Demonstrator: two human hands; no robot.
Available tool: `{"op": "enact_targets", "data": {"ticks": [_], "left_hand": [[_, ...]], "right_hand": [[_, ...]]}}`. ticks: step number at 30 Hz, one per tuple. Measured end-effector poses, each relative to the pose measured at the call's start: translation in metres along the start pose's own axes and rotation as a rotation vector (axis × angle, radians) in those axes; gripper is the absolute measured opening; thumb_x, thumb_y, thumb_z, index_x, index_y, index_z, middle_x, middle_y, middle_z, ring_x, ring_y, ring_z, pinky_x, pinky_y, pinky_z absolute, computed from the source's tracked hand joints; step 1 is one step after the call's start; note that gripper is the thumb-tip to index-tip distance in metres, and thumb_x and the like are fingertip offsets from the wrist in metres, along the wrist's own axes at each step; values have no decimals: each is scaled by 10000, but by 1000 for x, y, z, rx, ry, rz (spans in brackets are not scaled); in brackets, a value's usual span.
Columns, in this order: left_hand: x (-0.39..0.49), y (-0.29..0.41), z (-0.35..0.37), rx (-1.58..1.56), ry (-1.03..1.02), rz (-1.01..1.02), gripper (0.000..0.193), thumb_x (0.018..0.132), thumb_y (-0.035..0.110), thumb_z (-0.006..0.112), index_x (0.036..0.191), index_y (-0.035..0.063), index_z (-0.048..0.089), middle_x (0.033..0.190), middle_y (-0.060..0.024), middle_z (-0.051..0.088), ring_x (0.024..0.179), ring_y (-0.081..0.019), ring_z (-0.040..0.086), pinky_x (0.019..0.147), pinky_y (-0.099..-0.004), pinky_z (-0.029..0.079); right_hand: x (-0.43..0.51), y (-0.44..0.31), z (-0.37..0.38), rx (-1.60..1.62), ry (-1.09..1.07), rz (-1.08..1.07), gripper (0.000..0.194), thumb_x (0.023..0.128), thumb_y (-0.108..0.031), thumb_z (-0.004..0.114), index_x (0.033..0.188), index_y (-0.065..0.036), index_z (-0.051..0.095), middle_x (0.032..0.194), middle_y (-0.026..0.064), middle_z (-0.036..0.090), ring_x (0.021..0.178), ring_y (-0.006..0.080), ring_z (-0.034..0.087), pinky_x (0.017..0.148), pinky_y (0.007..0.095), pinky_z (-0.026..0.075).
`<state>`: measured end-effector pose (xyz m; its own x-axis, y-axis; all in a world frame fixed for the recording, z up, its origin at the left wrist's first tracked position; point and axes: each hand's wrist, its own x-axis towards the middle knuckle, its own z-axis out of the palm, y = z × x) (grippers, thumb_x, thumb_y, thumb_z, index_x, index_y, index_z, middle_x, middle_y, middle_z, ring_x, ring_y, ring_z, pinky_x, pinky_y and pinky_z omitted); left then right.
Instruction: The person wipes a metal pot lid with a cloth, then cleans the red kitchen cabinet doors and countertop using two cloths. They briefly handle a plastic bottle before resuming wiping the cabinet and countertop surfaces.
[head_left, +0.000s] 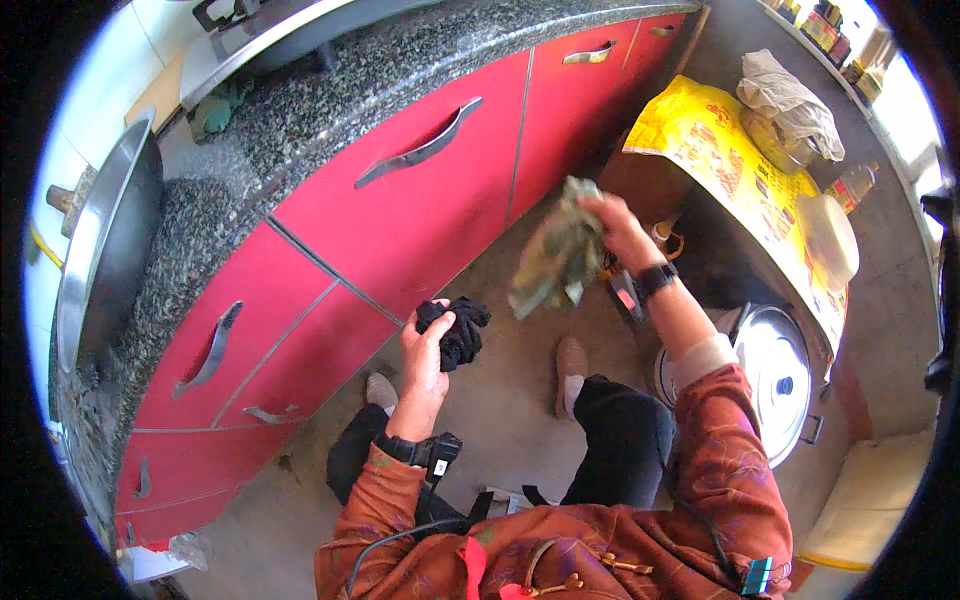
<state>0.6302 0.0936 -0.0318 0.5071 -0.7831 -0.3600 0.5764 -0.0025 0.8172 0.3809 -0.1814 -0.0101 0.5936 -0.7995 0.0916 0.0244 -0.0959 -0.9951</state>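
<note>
My left hand (426, 346) grips a crumpled bundle of black cloth (463, 330) in front of the red cabinets. Farther to the right, my right hand (621, 229) holds a green and tan patterned cloth (559, 251) by its upper part. That cloth hangs down over the floor and is blurred. The two cloths are apart from each other. Red cabinet doors (420, 217) with curved metal handles (420, 146) stand beyond both hands.
A speckled stone countertop (300, 142) with a metal pan (112, 247) runs along the left. At right, a lidded metal pot (772, 390) stands below a surface with a yellow printed covering (720, 165). A bag-topped bowl (780, 142) and a plastic bottle (853, 187) rest there.
</note>
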Motion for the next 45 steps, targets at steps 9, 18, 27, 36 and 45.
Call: {"op": "enact_targets", "data": {"ticks": [9, 18, 27, 36, 45], "left_hand": [[-10, 37, -12, -94, 21, 7, 258, 854, -13, 671, 1108, 5, 625, 1040, -108, 664, 889, -227, 681, 763, -343, 567], [-4, 43, -19, -127, -4, -21, 250, 863, -22, 653, 1109, 3, 618, 1014, -108, 656, 856, -216, 678, 749, -322, 562], [-5, 52, -31, -148, 34, 121, 249, 850, 18, 667, 1094, 2, 625, 1021, -85, 658, 891, -208, 666, 797, -326, 551], [-2, 55, -26, -173, -30, 89, 269, 855, 17, 670, 1119, -7, 623, 1028, -89, 658, 897, -196, 669, 785, -310, 555], [-5, 56, -35, -174, 5, 111, 249, 855, 23, 668, 1098, -1, 619, 988, -81, 655, 855, -178, 662, 744, -301, 546]], "right_hand": [[177, -43, 106, -199, 678, -438, 653, 998, -299, 556, 1515, 1, 291, 1468, 218, 440, 1332, 334, 441, 1117, 397, 342], [119, 205, 212, 353, 656, 360, 553, 988, -341, 534, 1410, -3, 418, 1398, 190, 500, 1270, 316, 491, 1026, 449, 413], [170, -17, 119, 302, 483, -306, 224, 915, -220, 624, 1046, -39, 607, 927, 59, 602, 843, 167, 546, 742, 369, 474], [136, 16, 197, -520, 789, -708, 439, 844, 90, 493, 1259, -43, 540, 1404, 275, 419, 1142, 496, 450, 965, 519, 403], [86, 58, 173, -157, 538, -74, 416, 841, -168, 652, 1232, -31, 617, 1183, 191, 655, 1166, 262, 606, 991, 391, 465]]}}
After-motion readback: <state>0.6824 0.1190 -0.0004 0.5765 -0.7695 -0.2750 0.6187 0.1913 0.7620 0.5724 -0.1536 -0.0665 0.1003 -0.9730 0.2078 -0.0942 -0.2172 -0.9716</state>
